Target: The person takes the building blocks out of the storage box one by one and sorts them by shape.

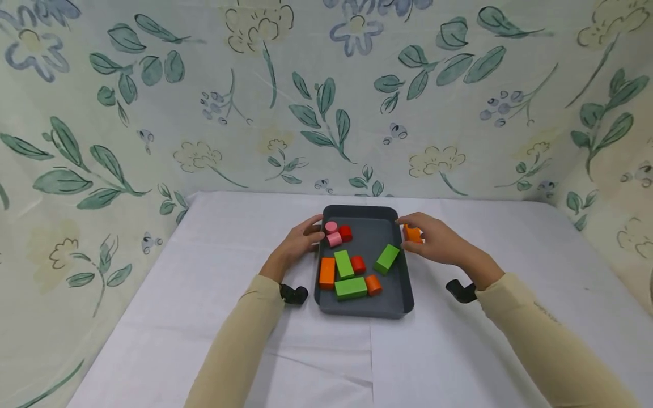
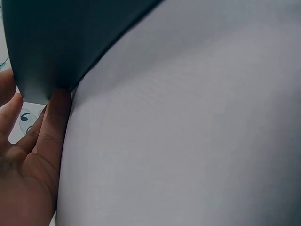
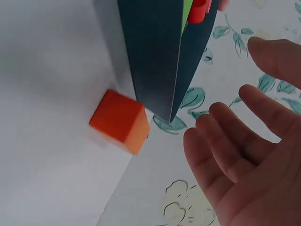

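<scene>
A dark grey tray (image 1: 374,226) holds several coloured blocks: pink cylinders (image 1: 334,239), red pieces (image 1: 359,264), green blocks (image 1: 351,288), an orange block (image 1: 327,273) and an orange cylinder (image 1: 373,285). At its left wall, toward the far end, my left hand (image 1: 300,242) rests its fingertips, and in the left wrist view the fingers (image 2: 54,127) lie fairly straight against the outer side. My right hand (image 1: 433,238) is spread beside the right wall, its palm bare in the right wrist view. Another orange block (image 3: 120,117) lies outside the tray, partly behind that hand in the head view.
A white cloth (image 1: 326,362) covers the table. Behind it hangs a floral fabric (image 1: 326,113), which also runs along both sides. Small black devices (image 1: 294,294) are strapped at the wrists.
</scene>
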`<state>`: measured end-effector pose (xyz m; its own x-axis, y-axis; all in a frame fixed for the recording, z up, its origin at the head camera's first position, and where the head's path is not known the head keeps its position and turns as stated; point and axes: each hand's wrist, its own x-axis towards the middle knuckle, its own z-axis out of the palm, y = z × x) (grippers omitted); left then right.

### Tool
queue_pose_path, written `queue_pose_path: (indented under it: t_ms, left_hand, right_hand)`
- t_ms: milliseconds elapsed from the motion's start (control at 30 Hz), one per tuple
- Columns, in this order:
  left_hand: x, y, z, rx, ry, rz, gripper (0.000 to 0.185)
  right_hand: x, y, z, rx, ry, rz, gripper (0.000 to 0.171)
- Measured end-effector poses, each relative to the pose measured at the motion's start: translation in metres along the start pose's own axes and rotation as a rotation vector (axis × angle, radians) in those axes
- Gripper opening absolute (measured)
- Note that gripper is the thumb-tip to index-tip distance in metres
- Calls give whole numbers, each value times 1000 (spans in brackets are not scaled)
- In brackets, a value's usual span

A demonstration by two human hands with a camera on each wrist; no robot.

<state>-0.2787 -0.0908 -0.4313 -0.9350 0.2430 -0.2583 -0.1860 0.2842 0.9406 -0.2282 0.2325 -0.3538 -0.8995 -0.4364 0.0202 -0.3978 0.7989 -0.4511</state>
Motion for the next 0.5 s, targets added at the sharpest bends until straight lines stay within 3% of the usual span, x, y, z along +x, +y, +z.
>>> queue_pose_path:
  t_ms: [167,367,500]
  left_hand:
    - [0,-1,0,-17,-1,13,56]
    - [0,-2,2,-16,-8,10,57]
    - [-1,-1,3,-11,12,1,57]
  right_hand:
    - [3,-17,16,-118,-28,-84,49]
    - [7,-25,26,-218,-79,-52,54]
    - [11,-27,31,-310,-63,-46,59]
